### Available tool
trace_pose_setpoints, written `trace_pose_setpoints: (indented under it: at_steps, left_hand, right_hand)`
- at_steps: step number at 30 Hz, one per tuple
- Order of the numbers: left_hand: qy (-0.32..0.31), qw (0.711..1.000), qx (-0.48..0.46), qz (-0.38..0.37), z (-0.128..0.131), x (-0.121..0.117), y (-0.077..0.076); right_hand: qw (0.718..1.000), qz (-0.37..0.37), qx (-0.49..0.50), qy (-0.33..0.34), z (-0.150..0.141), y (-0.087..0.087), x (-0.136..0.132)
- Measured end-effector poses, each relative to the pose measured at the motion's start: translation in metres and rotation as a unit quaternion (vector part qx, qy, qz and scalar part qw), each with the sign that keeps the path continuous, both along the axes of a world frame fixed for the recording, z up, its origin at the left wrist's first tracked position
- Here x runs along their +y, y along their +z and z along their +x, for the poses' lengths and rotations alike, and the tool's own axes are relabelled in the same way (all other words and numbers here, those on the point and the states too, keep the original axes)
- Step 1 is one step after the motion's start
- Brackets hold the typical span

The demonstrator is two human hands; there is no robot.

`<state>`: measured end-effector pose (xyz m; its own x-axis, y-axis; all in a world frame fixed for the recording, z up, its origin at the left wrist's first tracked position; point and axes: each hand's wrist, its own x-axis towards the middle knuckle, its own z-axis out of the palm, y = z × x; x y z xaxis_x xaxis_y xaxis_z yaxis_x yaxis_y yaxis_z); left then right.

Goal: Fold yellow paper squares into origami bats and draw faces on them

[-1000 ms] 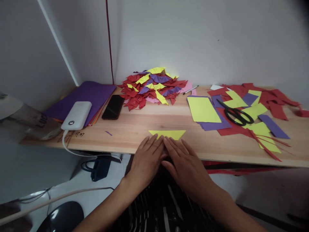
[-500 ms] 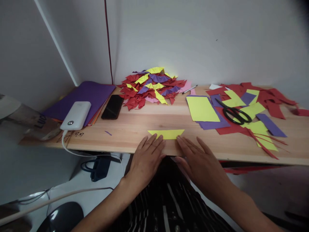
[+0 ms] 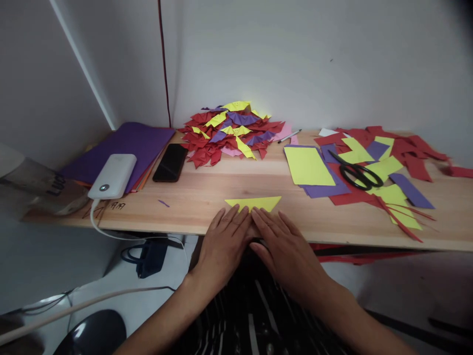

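A yellow folded paper triangle (image 3: 254, 202) lies flat near the front edge of the wooden table (image 3: 207, 190). My left hand (image 3: 224, 244) lies flat with its fingers stretched out, fingertips on the near left part of the paper. My right hand (image 3: 283, 241) lies flat beside it, fingers out, fingertips on the near right part. The two hands touch side by side and cover the paper's near point.
A pile of folded red, yellow and purple paper shapes (image 3: 232, 130) sits at the back. Left are a black phone (image 3: 170, 162), a white power bank (image 3: 113, 175) and purple sheets (image 3: 125, 148). Right are a yellow sheet (image 3: 308, 165), black scissors (image 3: 356, 172), paper scraps and a pen (image 3: 289, 136).
My right hand slid out to the right along the paper's edge, then came back to the middle beside my left hand. The left hand stayed in place.
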<state>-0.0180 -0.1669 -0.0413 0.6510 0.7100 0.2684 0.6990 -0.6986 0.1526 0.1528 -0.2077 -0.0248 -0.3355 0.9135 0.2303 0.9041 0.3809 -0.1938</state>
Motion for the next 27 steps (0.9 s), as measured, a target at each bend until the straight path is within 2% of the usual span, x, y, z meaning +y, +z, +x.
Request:
trace_pose_setpoints:
  at_steps: [3, 6, 12, 20, 27]
  left_hand:
    - [0.004, 1.0, -0.026, 0.013, 0.001, -0.002, -0.001]
    - [0.022, 0.998, -0.057, 0.013, 0.003, -0.004, 0.0]
    - [0.074, 0.984, -0.159, -0.027, 0.011, 0.001, 0.009]
    - [0.099, 0.967, -0.208, -0.105, 0.018, 0.029, 0.015]
    - [0.095, 0.96, -0.215, -0.148, 0.016, 0.035, 0.017]
  right_hand:
    - [0.999, -0.005, 0.034, -0.002, 0.017, 0.001, 0.003]
    - [0.995, 0.003, 0.083, -0.052, 0.027, 0.005, 0.016]
    - [0.993, 0.011, 0.08, -0.085, 0.023, 0.003, 0.043]
    - [0.99, -0.027, 0.12, -0.074, 0.023, -0.001, 0.051]
    - [0.991, -0.021, 0.122, -0.056, 0.021, 0.002, 0.053]
